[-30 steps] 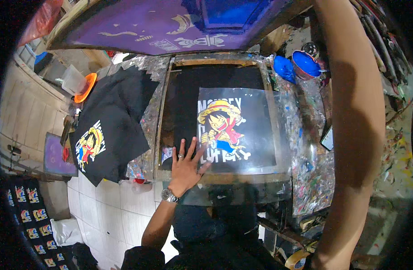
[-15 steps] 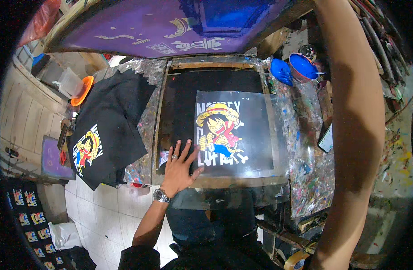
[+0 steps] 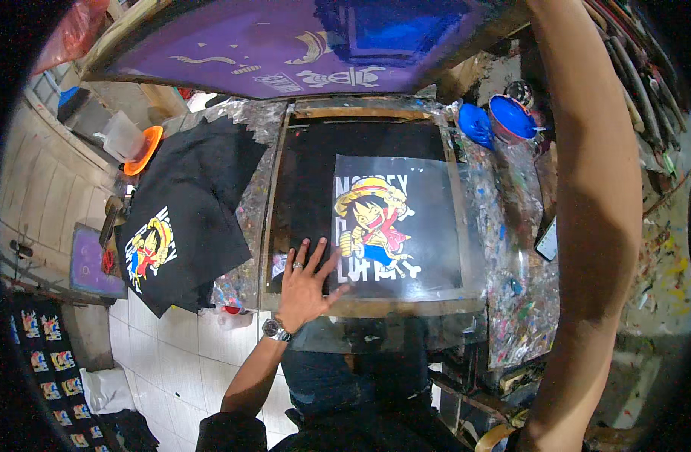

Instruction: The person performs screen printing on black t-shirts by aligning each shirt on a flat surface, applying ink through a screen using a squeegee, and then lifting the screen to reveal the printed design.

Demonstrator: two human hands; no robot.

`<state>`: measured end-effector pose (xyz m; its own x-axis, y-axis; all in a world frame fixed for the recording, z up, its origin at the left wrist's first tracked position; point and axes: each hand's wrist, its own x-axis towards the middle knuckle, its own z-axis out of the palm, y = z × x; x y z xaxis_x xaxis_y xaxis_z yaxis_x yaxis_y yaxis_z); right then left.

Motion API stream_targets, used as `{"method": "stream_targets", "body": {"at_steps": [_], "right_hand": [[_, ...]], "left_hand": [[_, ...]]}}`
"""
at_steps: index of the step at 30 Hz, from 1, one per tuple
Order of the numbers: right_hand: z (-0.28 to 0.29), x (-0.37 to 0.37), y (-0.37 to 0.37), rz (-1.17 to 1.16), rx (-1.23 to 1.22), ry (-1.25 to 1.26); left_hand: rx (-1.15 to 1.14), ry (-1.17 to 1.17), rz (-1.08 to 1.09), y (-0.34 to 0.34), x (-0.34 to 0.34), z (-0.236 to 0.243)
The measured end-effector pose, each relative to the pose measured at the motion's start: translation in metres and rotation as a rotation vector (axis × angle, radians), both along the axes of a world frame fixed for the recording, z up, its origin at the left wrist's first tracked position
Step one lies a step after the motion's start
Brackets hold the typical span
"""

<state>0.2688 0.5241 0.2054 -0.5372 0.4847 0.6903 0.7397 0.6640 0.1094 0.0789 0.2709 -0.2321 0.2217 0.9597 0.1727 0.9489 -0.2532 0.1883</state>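
Sheet: clear and glossy [image 3: 436, 226], lying flat on the board [image 3: 406, 308], nearer its right edge than its left and close to its near edge; a pale sheen dulls the black seen through it.
Print: a cartoon figure [image 3: 374, 218] in a yellow hat with a red band, with black hair, red top and blue shorts, set among white block letters and white bones; whether it sits on the sheet or beneath, I cannot tell.
Cloth: black [image 3: 308, 173], spread over the board, showing along the far and left edges.
Left hand: palm down [image 3: 304, 292] at the board's near left corner, fingers spread and pinching nothing, thumb over the sheet's near left corner.
Right hand: beyond the top of the view, so its grip I cannot tell; the forearm [image 3: 598, 226] crosses the tabletop's [image 3: 522, 309] right side.
Screen: purple [image 3: 232, 49], raised beyond the board's far edge.
Pile: black cloths [image 3: 198, 177] left of the board, the top one bearing a matching figure.
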Motion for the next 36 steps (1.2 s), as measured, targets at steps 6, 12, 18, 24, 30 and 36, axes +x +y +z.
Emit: {"method": "stream_targets", "body": {"at_steps": [6,12,18,24,30,36], "right_hand": [[-0.001,0.004,-0.007,-0.028,0.089,-0.219],[0.001,0.005,-0.014,-0.095,0.081,-0.293],[-0.006,0.009,-0.041,-0.089,-0.076,-0.022],[-0.079,0.011,-0.066,-0.003,0.093,0.146],[-0.222,0.037,-0.188,0.149,0.234,0.138],[-0.347,0.050,-0.219,0.091,-0.664,-0.237]], "left_hand": [[-0.001,0.004,0.039,-0.001,0.000,0.001],[0.025,-0.009,0.017,-0.004,0.000,0.002],[0.032,-0.223,0.037,-0.014,0.114,0.016],[0.464,-0.802,0.066,0.007,0.087,0.148],[0.518,0.261,0.210,-0.028,-0.032,0.196],[0.078,0.038,0.070,-0.099,-0.026,0.050]]}}
